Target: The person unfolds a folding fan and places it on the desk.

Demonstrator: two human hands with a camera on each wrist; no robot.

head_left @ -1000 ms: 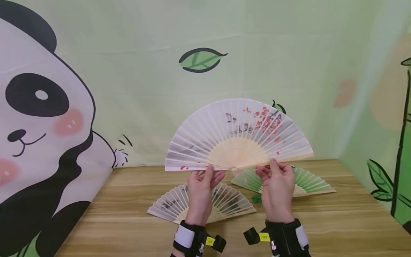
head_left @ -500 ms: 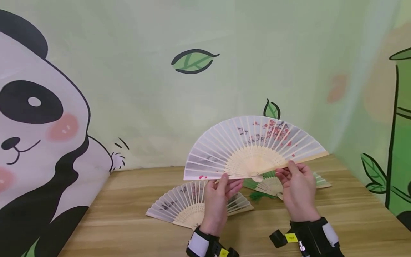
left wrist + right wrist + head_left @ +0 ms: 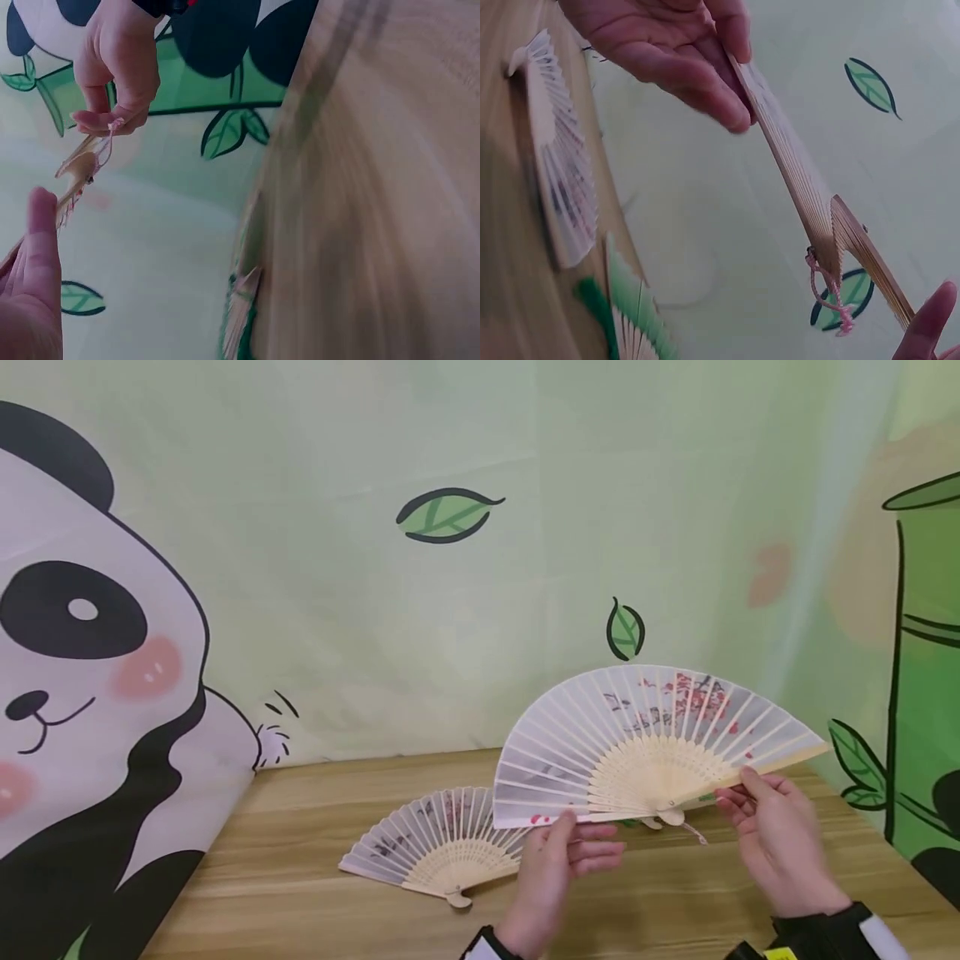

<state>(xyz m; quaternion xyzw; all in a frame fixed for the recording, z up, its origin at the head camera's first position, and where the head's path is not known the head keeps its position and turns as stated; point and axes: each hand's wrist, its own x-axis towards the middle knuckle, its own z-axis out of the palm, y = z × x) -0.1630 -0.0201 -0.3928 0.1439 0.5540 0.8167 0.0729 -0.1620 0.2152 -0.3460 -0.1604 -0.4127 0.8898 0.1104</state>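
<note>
A spread white folding fan (image 3: 652,727) with red blossoms is held up above the table, its ribs pale and pivot at the bottom. My left hand (image 3: 551,868) pinches its left guard stick between thumb and fingers. On the other side, my right hand (image 3: 780,835) pinches the right guard stick, slightly higher. From the pivot dangles a pink cord (image 3: 836,300). In the right wrist view the held fan shows nearly edge-on, my right hand (image 3: 667,52) above and my left thumb (image 3: 930,322) below.
A second white fan (image 3: 435,843) lies spread on the wooden table (image 3: 300,852), partly behind my left hand. Behind the held fan, mostly hidden in the head view, is a green fan (image 3: 637,300) with a green tassel (image 3: 596,307). A panda-printed backdrop (image 3: 337,568) stands behind.
Both hands have carried the blossom fan right and down, tilting its right side up a little. It now covers most of the green fan and uncovers more of the other white one.
</note>
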